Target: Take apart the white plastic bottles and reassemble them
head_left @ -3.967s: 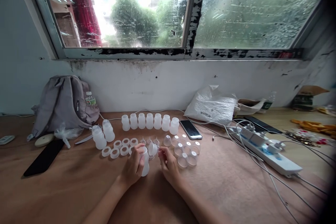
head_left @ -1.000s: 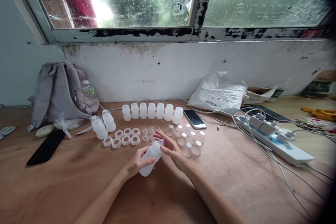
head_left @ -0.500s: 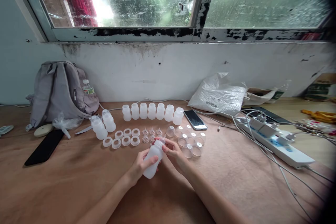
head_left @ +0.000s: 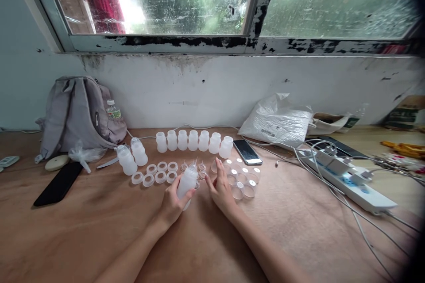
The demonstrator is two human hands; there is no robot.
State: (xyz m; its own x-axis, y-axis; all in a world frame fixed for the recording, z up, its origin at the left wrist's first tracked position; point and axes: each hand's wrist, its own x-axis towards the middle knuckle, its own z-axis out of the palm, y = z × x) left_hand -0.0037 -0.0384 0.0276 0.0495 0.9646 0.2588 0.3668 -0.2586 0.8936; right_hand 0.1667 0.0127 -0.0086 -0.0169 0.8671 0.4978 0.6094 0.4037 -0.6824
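Observation:
A frosted white baby bottle (head_left: 187, 182) is tilted in my left hand (head_left: 170, 207), whose fingers are wrapped round its body. My right hand (head_left: 222, 191) is apart from it, fingers stretched out, beside the clear dome caps (head_left: 241, 177); it partly covers a cap on the near left. Behind the held bottle lie several clear silicone nipples (head_left: 201, 167), some hidden by it. White collar rings (head_left: 160, 177) sit in two rows to the left. Open frosted bottles (head_left: 193, 140) stand in a row at the back, and two capped bottles (head_left: 126, 160) stand farther left.
A phone (head_left: 247, 152) lies right of the bottle row. At the right, a power strip (head_left: 368, 194) trails cables over the table. A grey backpack (head_left: 75, 115), a black case (head_left: 58, 184) and a plastic bag (head_left: 85, 153) are at the left; a white parcel (head_left: 279, 119) leans against the wall.
My right hand has let go of the bottle's neck and moved right, its fingers straightening. My left hand has carried the bottle slightly left and up.

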